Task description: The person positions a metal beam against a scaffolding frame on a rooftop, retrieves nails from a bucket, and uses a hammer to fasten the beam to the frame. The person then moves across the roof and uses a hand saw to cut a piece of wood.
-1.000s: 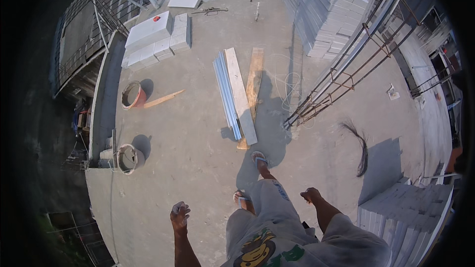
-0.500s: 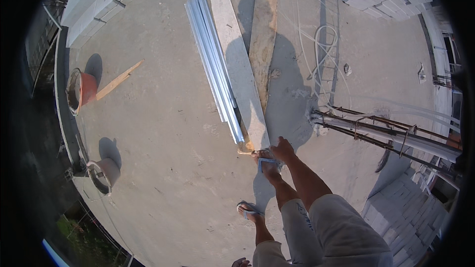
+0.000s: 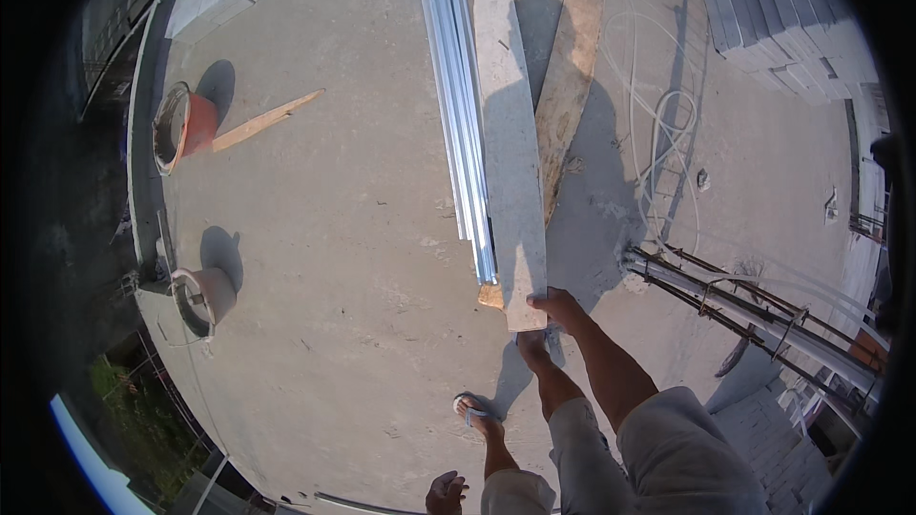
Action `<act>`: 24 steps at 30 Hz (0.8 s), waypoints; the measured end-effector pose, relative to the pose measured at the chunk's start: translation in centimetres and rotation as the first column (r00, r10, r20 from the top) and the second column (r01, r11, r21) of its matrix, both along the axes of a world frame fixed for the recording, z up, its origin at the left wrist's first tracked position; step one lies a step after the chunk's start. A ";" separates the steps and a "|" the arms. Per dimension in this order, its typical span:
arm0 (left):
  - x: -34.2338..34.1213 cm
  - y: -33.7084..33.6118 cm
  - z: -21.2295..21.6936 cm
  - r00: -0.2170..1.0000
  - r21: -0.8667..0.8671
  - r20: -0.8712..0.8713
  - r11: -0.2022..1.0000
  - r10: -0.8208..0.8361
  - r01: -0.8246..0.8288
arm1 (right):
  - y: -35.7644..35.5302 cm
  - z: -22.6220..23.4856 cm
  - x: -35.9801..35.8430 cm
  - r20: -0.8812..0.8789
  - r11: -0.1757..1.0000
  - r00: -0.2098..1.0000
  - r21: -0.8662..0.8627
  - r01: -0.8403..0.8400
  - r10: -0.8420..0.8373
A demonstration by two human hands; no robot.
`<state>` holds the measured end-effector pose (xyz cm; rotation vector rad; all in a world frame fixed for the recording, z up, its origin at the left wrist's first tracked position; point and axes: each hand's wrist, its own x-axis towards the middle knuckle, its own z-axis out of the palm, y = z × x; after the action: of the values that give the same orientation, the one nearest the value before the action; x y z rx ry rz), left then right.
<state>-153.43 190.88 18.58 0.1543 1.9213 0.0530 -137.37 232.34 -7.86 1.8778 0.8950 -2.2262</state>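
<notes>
Right hand (image 3: 556,306) now closed on near end of pale plank (image 3: 509,133), unlifted; left hand (image 3: 445,493) loosely open, empty, low behind

A long, pale grey plank (image 3: 510,138) lies flat on the concrete, touching a bundle of metal strips.

Pale plank (image 3: 510,153) rough, dusty wood; strips (image 3: 460,114) shiny metal; floor (image 3: 334,257) matt concrete.

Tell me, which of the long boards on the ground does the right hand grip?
The right hand grips the near end of the pale grey board, which lies between the bundle of metal strips and the brown plank.
</notes>
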 end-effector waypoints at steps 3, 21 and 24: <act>-0.6 3.3 2.3 0.870 0.150 0.062 0.857 0.490 -0.493 | 3.3 10.9 -0.4 -0.084 0.999 0.996 0.030 -0.032 0.034; -5.6 2.5 39.2 0.715 0.798 -0.596 0.369 0.366 0.476 | -19.9 68.2 -7.9 -0.228 0.926 0.913 0.251 -0.281 0.339; -5.1 -2.6 40.4 0.706 0.734 -0.676 0.271 0.210 0.622 | -28.0 68.3 -8.0 -0.310 0.881 0.824 0.181 -0.438 0.474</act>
<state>-158.50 188.31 58.95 1.5167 2.2837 1.1667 -145.37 204.38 60.44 1.1329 1.3677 -2.2512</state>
